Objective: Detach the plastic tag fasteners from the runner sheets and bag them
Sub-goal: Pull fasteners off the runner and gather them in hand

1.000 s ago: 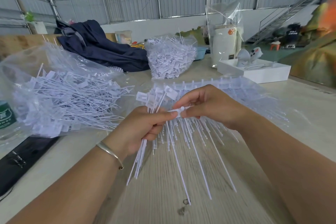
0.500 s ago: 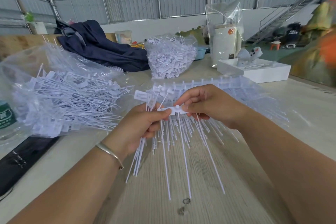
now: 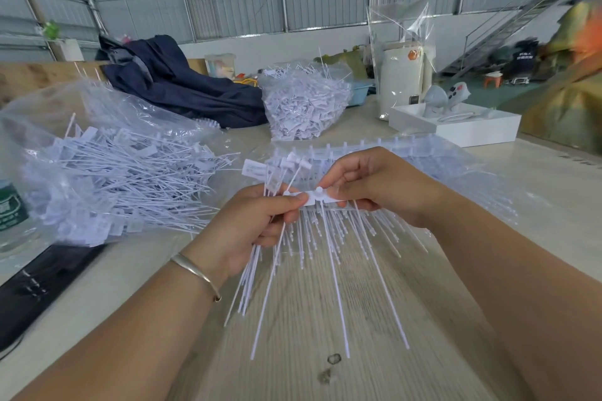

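Pale wood-grain table fills the near view, with corrugated metal walls far behind. Two hands work over it at centre. At about 8 o'clock the left hand, a single bangle on its wrist, clenches a bundle of loose fasteners, too many and too overlapped to count, tails pointing down toward 7 o'clock, while its thumb and forefinger pinch the flat tab of one fastener on the runner sheet. At 3 o'clock of it the right hand grips the runner's top edge; roughly four long tails hang from the sheet toward 6 o'clock. A black flat object lies at 9 o'clock near the edge. Just beyond it sits one clear bag full of detached fasteners, mouth facing the hands. More runner sheets in clear plastic lie just behind the hands. Farther, at 12 o'clock, stands a second stuffed bag, with one dark blue garment at 11 o'clock and one white box at 2 o'clock.
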A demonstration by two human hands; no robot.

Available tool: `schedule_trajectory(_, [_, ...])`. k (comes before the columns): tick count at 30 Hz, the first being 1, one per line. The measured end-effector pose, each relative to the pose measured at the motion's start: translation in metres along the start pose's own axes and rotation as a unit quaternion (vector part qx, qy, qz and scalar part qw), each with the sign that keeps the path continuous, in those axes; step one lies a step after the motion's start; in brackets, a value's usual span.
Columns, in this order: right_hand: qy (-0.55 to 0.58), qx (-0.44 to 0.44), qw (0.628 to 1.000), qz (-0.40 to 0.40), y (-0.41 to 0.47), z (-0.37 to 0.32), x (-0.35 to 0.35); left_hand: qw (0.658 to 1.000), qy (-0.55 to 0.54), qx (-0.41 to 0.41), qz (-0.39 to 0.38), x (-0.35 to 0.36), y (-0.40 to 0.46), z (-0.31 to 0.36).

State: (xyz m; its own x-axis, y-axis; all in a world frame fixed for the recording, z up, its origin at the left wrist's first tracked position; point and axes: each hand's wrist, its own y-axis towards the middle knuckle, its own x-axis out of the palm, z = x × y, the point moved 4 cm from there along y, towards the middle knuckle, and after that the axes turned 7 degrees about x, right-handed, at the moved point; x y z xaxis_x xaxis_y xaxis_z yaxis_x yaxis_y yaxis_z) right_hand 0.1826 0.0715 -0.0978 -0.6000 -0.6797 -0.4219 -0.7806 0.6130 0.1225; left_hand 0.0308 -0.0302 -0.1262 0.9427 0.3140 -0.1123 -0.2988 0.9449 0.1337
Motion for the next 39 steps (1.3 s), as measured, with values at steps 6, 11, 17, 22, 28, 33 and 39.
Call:
schedule_trajectory(6, [0.012,0.007,1.0,-0.027,-0.001,-0.002,-0.003,0.998,0.027,0.005,-0.06,0.003,0.001,0.003])
schedule_trajectory(11, [0.009,0.035,0.998,-0.056,-0.002,-0.001,-0.004,0.993,0.038,-0.037,-0.11,0.007,-0.001,0.0])
schedule_trajectory(17, [-0.037,0.072,0.99,-0.112,-0.003,0.004,0.0,0.983,0.1,-0.066,-0.14,0.006,-0.003,-0.007])
schedule_trajectory(22, [-0.026,0.063,0.997,-0.029,-0.003,0.008,-0.02,0.992,0.102,-0.048,-0.051,-0.014,0.001,-0.009])
schedule_trajectory(28, [0.031,0.064,0.997,0.009,0.005,0.014,-0.016,0.999,0.048,0.006,-0.013,-0.011,0.003,-0.004])
schedule_trajectory(33, [0.053,0.027,0.997,-0.047,0.003,0.008,-0.002,1.0,0.007,-0.001,0.022,-0.009,0.002,-0.007])
schedule_trajectory(39, [0.067,0.006,0.995,-0.076,0.005,0.007,0.004,0.999,-0.037,-0.014,-0.011,-0.001,0.0,-0.004])
